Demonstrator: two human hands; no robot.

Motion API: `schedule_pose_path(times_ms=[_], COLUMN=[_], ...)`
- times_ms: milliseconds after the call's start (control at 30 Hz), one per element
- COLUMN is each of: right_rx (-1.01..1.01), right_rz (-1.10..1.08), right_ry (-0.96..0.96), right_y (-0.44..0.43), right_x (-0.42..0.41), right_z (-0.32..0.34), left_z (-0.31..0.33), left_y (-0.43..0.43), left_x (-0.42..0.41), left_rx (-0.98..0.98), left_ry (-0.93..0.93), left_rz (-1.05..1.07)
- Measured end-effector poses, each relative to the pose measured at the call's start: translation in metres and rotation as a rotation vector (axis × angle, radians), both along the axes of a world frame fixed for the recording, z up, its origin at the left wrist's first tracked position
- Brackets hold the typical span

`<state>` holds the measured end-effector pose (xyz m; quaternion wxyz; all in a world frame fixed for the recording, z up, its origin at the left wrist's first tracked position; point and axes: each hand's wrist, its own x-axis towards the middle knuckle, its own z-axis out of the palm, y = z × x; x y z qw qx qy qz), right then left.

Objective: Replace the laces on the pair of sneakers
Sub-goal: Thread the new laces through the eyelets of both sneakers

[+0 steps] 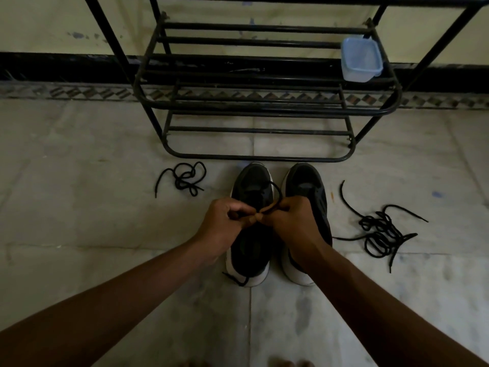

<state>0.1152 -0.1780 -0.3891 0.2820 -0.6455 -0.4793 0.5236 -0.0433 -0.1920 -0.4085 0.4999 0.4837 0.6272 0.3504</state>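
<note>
A pair of black sneakers with white soles stands side by side on the floor [79, 207], toes pointing away from the person, just in front of a black metal shoe rack [264, 111]. Both hands meet over the middle of the left sneaker [252, 178]. The left hand [227, 223] has its fingers [239, 205] curled in and pinches a black lace [275, 188] against the thumb. The right hand [289, 221] is closed in the same way, its fingers [289, 203] gripping the same lace right beside the left hand, so that the fingertips of the two hands nearly touch. From that grip the lace arcs up in a short loop over the front of the left sneaker. A lace end [235, 280] trails on the floor at that sneaker's heel. The right sneaker [307, 181] stands just beside the left one, partly hidden by the right wrist; whether it has a lace cannot be told.

A loose lace [185, 178], black and loosely knotted, lies on the floor to the left of the sneakers. A larger tangle of laces [381, 231], also black, lies on the floor to the right, apart from the right sneaker.

On the right end of the rack's upper shelf sits a clear plastic container [361, 60] with a bluish tint. Behind the rack runs a pale wall [53, 27] with a dark skirting band. The tips of bare toes [285, 363] show at the bottom edge.
</note>
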Motion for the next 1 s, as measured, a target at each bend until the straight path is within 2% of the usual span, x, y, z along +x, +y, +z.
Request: schedule_pose_path(times_ms=[133,367,533,733,1000], right_rx=[0.065,0.231,0.171,0.006,-0.034], right_rz=[-0.077,-0.121,-0.175,-0.254,-0.312], right_ry=[0.004,-0.119,-0.155,0.012,0.107], right_y=[-0.009,-0.022,-0.018,-0.007,-0.001], right_x=[-0.005,-0.016,-0.016,-0.010,-0.013], right_z=[-0.006,-0.003,-0.002,-0.005,-0.004], left_z=[0.000,-0.004,-0.003,-0.005,-0.007], left_y=[0.000,-0.002,-0.002,-0.004,-0.006], left_x=[0.000,0.002,0.001,0.002,0.003], left_rx=[0.034,0.012,0.026,0.068,0.086], left_ry=[0.053,0.019,0.035,0.051,-0.001], left_rz=[-0.044,0.008,-0.001,0.005,0.032])
